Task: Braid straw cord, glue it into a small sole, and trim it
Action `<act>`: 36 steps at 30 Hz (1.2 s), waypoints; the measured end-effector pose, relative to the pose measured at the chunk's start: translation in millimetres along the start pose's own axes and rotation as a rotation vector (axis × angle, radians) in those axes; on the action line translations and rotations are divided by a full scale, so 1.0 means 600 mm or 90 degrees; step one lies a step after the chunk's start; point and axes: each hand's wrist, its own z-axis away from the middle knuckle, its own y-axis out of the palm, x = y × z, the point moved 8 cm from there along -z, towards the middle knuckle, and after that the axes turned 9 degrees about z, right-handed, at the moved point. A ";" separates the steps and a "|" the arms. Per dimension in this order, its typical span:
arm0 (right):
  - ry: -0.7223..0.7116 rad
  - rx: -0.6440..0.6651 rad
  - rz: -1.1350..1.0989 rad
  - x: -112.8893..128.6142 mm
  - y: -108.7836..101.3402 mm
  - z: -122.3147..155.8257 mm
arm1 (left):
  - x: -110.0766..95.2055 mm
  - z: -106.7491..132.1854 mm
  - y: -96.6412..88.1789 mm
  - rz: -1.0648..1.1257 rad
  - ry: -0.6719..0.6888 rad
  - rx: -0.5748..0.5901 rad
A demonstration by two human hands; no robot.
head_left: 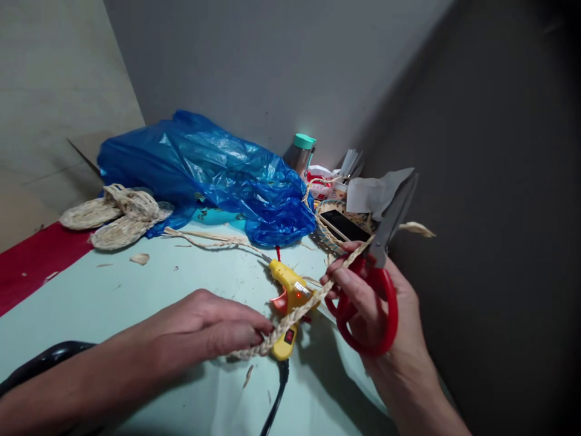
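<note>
My left hand (213, 327) pinches one end of a braided straw cord (302, 309) low over the table. The cord runs up and to the right to my right hand (367, 303). That hand grips red-handled scissors (379, 266), fingers through the loops, with the grey blades pointing up and closing around the cord near its far end. A short stub of cord (417, 229) sticks out past the blades. Under the cord lies a yellow glue gun (290, 300) with its red light on and a black cable trailing toward me.
On the pale green table (136, 290) sit a crumpled blue plastic bag (213, 172), woven straw pieces (118, 215) at the left, and loose straw strands (209, 239). At the back right are a bottle with a teal cap (300, 152), a phone (345, 225) and clutter. Grey walls close in behind and at the right.
</note>
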 end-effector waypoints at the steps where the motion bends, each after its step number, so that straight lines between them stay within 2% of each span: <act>1: 0.003 0.016 -0.005 -0.003 0.009 0.004 | 0.008 0.000 0.001 0.044 -0.048 0.000; 3: 0.001 0.035 -0.011 -0.007 0.024 0.011 | 0.023 0.001 0.020 0.154 -0.145 0.057; 6: 0.003 0.057 -0.014 -0.015 0.039 0.015 | 0.029 0.000 0.055 0.295 -0.200 0.168; 9: 0.013 0.079 -0.016 -0.024 0.046 0.016 | 0.034 -0.003 0.061 0.336 -0.203 0.163; 15: -0.013 0.071 0.000 -0.016 0.040 0.022 | 0.030 -0.007 0.040 0.220 -0.144 0.080; 21: 0.001 0.099 -0.007 -0.019 0.046 0.026 | 0.018 -0.012 0.024 0.115 -0.057 0.037; 26: -0.025 0.006 -0.008 -0.006 0.015 0.013 | 0.004 -0.011 0.001 -0.041 0.051 -0.026; 30: -0.040 -0.010 -0.021 0.002 0.006 0.007 | -0.013 -0.010 -0.018 -0.151 0.136 -0.074; 33: -0.036 -0.030 -0.017 0.003 0.002 0.008 | -0.025 -0.010 -0.022 -0.240 0.201 -0.073; 36: -0.043 -0.085 -0.010 0.009 -0.012 0.008 | -0.028 -0.008 -0.018 -0.293 0.242 -0.065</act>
